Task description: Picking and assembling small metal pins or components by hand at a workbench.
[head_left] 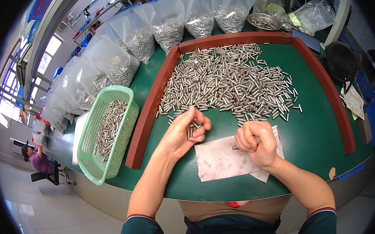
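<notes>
Cupping several pins [232, 79] in its curled fingers, the left hand [183, 134] hangs palm inward in the head view, at the near edge of a broad heap of the same short metal pins. Its thumb and forefinger come close together at the top, and the pins show in the gap below. The right hand [261, 143] makes a loose fist over the paper [215, 159], knuckles up; a small grey piece shows at its inner edge, though I cannot tell what else, if anything, those fingers hold. The two hands are apart.

The heap covers the far middle of the green table [320, 129], fenced by red-brown rails [152, 110] on the left, far and right sides. The stained paper lies flat between the heap and the near edge, partly hidden by the right hand.

Just outside the left rail stands a pale green basket [123, 143] with more pins inside. Clear bags [169, 21], also filled with pins, line the table's left and far sides. Beyond the far rail sits a metal bowl [264, 29] of small metal parts; a black fan [341, 62] stands outside the right rail. Far left, a person in purple [42, 161] sits on a chair.
</notes>
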`<state>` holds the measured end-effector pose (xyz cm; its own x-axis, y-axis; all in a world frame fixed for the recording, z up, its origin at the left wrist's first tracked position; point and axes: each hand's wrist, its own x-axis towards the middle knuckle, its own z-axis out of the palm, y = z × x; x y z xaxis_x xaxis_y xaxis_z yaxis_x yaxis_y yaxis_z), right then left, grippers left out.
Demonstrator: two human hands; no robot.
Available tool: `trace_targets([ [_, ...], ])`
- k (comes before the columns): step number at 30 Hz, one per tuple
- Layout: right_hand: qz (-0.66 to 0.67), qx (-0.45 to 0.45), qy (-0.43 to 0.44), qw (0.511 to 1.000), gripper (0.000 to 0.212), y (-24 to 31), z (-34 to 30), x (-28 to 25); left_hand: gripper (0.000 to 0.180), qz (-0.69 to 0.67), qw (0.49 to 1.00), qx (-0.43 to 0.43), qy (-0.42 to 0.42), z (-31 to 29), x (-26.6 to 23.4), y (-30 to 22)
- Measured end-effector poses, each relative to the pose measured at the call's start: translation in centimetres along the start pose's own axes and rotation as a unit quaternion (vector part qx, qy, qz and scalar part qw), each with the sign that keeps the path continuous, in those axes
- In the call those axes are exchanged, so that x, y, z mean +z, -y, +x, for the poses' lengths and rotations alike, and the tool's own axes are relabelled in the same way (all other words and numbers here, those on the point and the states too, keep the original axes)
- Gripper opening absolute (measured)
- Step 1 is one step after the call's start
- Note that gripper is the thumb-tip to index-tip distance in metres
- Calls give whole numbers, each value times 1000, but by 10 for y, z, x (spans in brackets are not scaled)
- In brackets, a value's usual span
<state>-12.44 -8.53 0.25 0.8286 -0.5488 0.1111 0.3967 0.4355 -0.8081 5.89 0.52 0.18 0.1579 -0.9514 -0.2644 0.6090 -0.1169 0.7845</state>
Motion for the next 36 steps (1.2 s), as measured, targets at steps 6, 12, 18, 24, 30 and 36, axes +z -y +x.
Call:
trace_targets([
  [6, -2, 5, 1, 1000, 34, 0, -1, 0, 20, 457, 844, 213, -184, -5, -26, -24],
  [12, 1, 1, 1, 1000, 35, -1, 0, 0, 9, 691, 653, 193, -243, -3, -15, -14],
  [18, -1, 2, -3, 1000, 35, 0, 0, 2, 13, 762, 577, 185, -229, 3, -17, -6],
  [24, -1, -5, -2, 1000, 34, -2, 0, 0, 16, -4, 999, 16, 33, -1, -10, -13],
  [30, -3, 2, -11, 1000, 35, 0, 0, 2, 14, -53, 996, -55, 45, 2, 1, 6],
  [36, -9, -1, -19, 1000, 37, -1, 1, 1, 13, 15, 999, -49, 19, 4, 3, 11],
])
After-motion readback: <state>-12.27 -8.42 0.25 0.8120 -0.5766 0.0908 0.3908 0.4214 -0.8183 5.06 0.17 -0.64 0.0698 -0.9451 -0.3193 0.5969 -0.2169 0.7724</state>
